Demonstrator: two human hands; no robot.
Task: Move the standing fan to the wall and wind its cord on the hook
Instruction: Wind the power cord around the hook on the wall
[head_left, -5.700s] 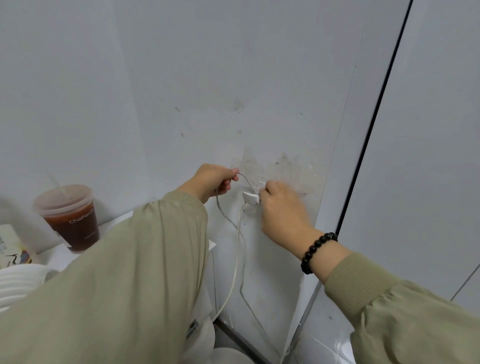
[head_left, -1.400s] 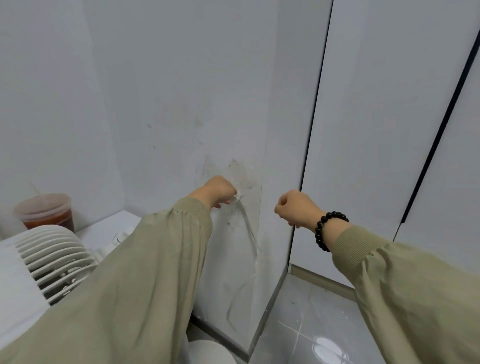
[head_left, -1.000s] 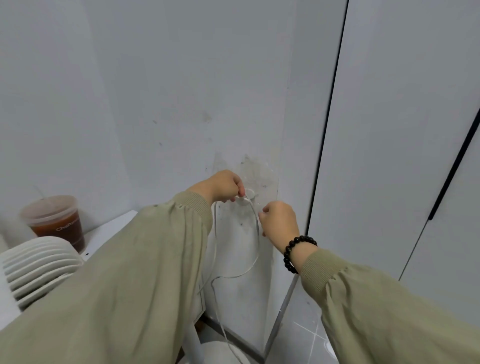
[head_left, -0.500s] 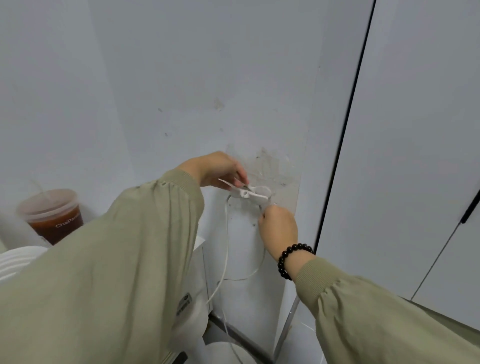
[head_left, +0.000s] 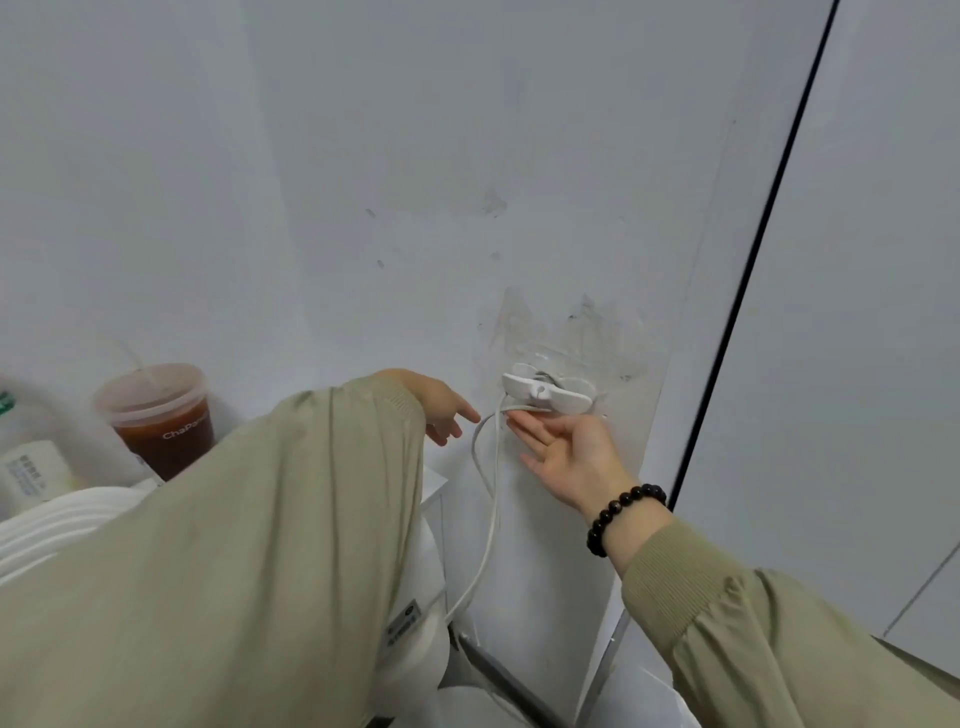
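So the cord (head_left: 490, 499) runs from the white hook (head_left: 545, 393) on the wall (head_left: 415, 156), right of center, down toward the fan (head_left: 47, 525) at lower left. The right hand (head_left: 571, 457) is just under the hook, fingers straight and apart, tips touching the cord. The left hand (head_left: 444, 410) is beside it, fingers loose and spread, holding nothing.

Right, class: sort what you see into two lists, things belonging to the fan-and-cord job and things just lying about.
Job in hand: standing fan, cord, wall hook, left hand, right hand.
Lying about: drink cup with straw, printed white pack beside it.
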